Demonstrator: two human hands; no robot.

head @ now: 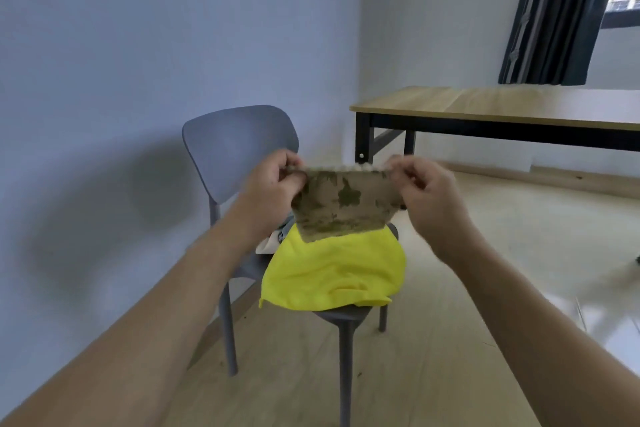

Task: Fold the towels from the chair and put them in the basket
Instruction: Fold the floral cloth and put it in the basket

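Note:
A small brown towel with dark olive blotches (343,204) hangs in the air above the grey chair (239,146). My left hand (277,184) pinches its top left corner and my right hand (426,194) pinches its top right corner, keeping the upper edge taut. Under it a bright yellow towel (332,274) lies crumpled over the chair seat and droops off the front. A bit of striped and pale cloth (277,236) peeks out behind the yellow towel, mostly hidden by my left wrist. No basket is in view.
A wooden table with black legs (502,107) stands at the back right under a dark curtain (554,17) and a window. A pale wall runs along the left close behind the chair. Light wooden floor (485,253) spreads to the right.

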